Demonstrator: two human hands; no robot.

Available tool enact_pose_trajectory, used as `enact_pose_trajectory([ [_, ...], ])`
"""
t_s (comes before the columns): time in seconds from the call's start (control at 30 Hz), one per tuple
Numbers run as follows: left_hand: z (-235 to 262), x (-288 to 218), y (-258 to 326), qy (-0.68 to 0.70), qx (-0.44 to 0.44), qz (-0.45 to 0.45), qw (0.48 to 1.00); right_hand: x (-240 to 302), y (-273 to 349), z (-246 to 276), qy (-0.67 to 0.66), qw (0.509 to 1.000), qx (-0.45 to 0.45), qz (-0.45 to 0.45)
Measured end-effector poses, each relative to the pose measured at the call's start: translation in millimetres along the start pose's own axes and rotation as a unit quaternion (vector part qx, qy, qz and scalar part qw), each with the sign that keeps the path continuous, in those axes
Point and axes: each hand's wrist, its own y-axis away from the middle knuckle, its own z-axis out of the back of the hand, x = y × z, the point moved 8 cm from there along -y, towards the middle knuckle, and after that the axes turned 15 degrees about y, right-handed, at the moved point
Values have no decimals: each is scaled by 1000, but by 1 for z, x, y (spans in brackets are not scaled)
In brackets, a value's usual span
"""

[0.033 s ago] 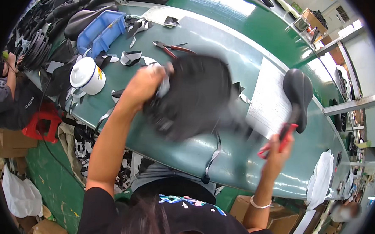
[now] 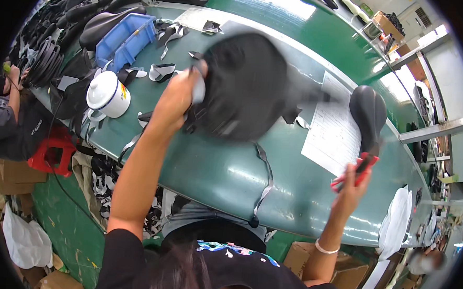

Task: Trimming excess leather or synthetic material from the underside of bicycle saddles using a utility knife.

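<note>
Gripped at its near edge by the left hand (image 2: pixel 177 97), a black bicycle saddle (image 2: pixel 250 88) is held lifted above the green surface (image 2: pixel 214 175), blurred by motion, while the right hand (image 2: pixel 350 190) is closed around red-handled pliers (image 2: pixel 357 171) raised at about four o'clock from it. The work is judged to be midway: scraps of trimmed strip (image 2: pixel 162 72) lie about the surface, a second saddle (image 2: pixel 369 112) sits at three o'clock, and the held one is not yet set down. Its long axis is judged to run from nine to three o'clock, the narrow nose pointing toward three, though blur leaves this uncertain.
</note>
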Motion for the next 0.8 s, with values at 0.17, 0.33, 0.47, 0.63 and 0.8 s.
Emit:
enact_pose_trajectory([
  [0.17, -124, -14, -13, -338, 80, -446, 825, -78, -92, 74, 85, 985, -147, 26],
  [0.33, -171, 59, 36, -471, 271, -402, 737, -102, -120, 58, -73, 990, -81, -89],
  [0.47, -117, 55, 115, -433, 502, -92, 743, -114, -139, 55, -61, 991, 47, -113],
  [0.63, -32, -15, 123, -433, 379, 59, 816, -80, -137, -23, -195, 950, 217, -110],
  [0.8, -67, -20, 72, -302, 189, -24, 934, -41, -123, -92, -297, 911, 243, -153],
])
